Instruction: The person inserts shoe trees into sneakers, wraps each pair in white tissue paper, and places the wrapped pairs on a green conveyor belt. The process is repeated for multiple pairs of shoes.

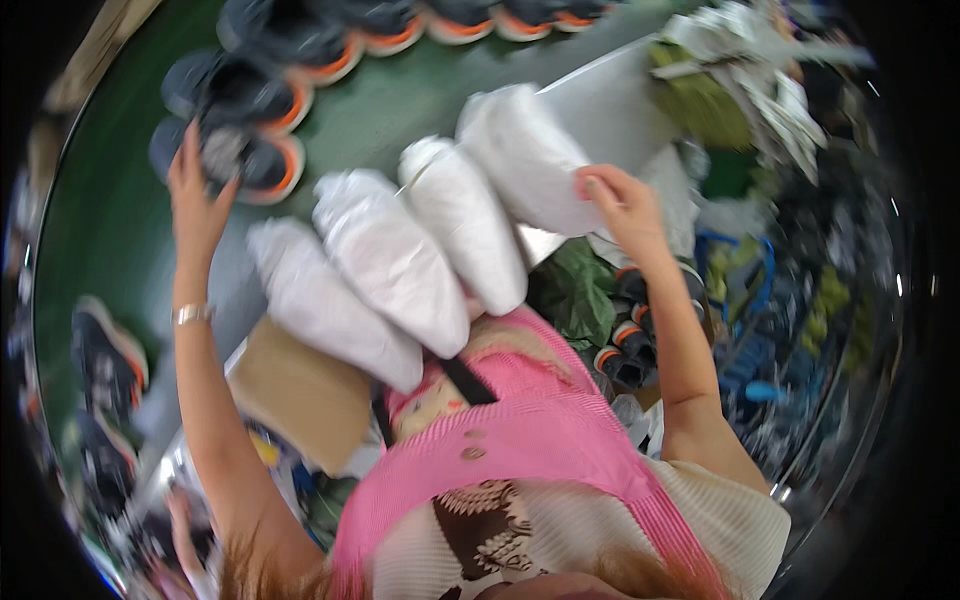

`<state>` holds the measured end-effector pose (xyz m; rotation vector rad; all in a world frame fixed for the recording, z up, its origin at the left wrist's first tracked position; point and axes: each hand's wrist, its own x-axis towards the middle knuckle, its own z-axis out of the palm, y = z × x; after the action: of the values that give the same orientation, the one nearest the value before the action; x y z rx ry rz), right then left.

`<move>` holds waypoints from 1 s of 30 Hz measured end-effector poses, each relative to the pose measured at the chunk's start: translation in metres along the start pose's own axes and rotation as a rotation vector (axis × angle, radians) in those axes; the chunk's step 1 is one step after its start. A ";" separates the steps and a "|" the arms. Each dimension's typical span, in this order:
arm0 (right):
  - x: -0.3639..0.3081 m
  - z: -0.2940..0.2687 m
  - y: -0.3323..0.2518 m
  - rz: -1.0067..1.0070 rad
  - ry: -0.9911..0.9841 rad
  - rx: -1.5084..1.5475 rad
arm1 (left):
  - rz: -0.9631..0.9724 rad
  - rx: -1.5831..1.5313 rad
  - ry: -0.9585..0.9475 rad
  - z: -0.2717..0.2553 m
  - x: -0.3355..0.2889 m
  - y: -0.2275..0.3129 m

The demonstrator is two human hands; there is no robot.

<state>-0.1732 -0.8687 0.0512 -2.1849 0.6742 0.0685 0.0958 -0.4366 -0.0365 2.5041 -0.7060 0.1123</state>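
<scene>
Pink top [540, 440] fills foreground. Right hand [622, 207] grasps outermost of four white-wrapped shoes [525, 160]; left hand [195, 200], fingers spread, touches unwrapped dark sneaker [235, 158] on green belt [110, 220]. Several sneakers remain unwrapped.

Four white tissue-wrapped bundles [420, 250] are lying in a row at centre; dark orange-soled sneakers [255, 150] are sitting at ten o'clock of them, a flat brown cardboard piece [300, 395] at seven o'clock, a crumpled green sheet [580, 290] at three o'clock.
</scene>
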 end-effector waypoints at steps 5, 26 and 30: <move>0.005 -0.011 0.040 0.068 -0.116 0.133 | -0.059 0.076 -0.017 -0.067 -0.032 0.018; 0.003 -0.012 0.026 -0.430 -0.044 -0.122 | -0.599 -0.617 -0.009 -0.116 -0.121 0.221; -0.028 -0.027 0.022 -0.302 0.119 -0.094 | -0.372 -0.225 -0.099 -0.091 -0.031 0.184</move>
<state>-0.2121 -0.8873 0.0607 -2.3718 0.4059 -0.1919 -0.0186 -0.5080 0.1211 2.3870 -0.2625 -0.2149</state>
